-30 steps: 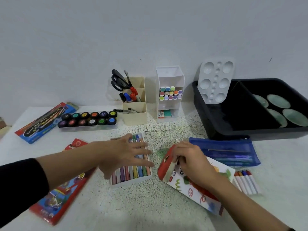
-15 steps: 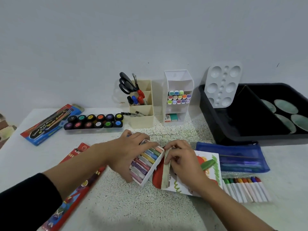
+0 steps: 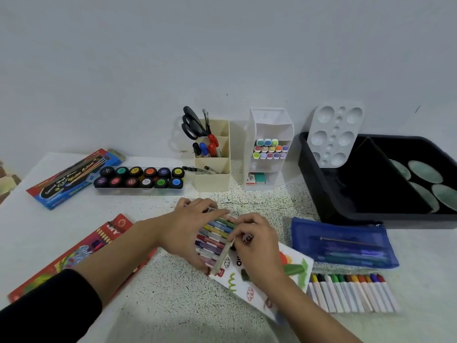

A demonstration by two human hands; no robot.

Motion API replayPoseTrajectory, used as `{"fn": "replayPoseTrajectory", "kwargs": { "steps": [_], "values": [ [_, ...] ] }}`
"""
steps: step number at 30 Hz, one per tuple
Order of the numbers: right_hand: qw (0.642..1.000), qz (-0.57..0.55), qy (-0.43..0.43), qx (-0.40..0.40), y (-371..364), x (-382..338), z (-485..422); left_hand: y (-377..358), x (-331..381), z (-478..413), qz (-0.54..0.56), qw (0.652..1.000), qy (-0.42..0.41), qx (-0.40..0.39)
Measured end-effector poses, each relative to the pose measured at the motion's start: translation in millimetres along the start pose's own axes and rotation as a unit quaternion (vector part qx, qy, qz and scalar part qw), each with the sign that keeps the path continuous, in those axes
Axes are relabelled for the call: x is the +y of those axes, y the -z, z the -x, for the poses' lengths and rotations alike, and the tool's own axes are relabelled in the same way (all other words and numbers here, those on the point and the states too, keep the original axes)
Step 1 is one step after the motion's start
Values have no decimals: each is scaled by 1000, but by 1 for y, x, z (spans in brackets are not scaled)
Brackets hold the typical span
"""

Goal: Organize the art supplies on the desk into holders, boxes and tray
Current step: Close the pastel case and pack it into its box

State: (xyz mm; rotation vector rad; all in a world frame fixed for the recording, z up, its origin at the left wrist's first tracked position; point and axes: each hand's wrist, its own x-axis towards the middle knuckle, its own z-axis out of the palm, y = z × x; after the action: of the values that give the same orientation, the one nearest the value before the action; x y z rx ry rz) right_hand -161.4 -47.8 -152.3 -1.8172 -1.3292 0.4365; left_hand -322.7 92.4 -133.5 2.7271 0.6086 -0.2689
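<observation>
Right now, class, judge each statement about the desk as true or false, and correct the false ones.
1. The scissors stand in the beige holder. True.
2. The white palette lies flat on the desk. False: it leans upright at the edge of the black tray.
3. The left hand grips the pastel tray. True.
4. The blue pouch sits inside the black tray. False: it lies on the desk in front of it.
5. The right hand is empty. False: it pinches the flap of the pastel box.

view: head-worn, single | faces: forward and down | range: close over desk (image 3: pixel 173 305) — wall (image 3: pixel 222 58) beyond
</observation>
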Motion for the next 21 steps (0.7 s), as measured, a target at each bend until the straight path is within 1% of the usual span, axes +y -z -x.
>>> {"fn": "replayPoseTrajectory", "kwargs": {
  "steps": [4, 7, 10, 13, 15, 17, 19, 21],
  "values": [
    [999, 12, 3, 42, -4, 4, -6, -3, -3, 1, 2, 1000, -7, -12],
    [998, 21, 26, 46, -13, 13, -5, 1, -4, 2, 21, 999, -20, -31],
    [997, 4, 51, 53, -21, 19, -4, 4, -2, 0, 20, 998, -30, -46],
    [996, 2, 70, 49, -23, 18, -6, 5, -1, -2, 23, 998, -36, -44],
    [996, 8, 79, 32, -19, 15, -4, 3, -3, -1, 21, 998, -40, -36],
    [997, 37, 73, -3, -6, 13, 0, 0, -4, 4, 30, 999, -36, -22],
    [993, 89, 42, -59, 12, 13, 6, -2, -5, 16, 47, 999, 1, -7],
    [983, 136, 4, -127, 30, 15, 11, -4, -11, 31, 87, 994, 68, 12]
  ]
}}
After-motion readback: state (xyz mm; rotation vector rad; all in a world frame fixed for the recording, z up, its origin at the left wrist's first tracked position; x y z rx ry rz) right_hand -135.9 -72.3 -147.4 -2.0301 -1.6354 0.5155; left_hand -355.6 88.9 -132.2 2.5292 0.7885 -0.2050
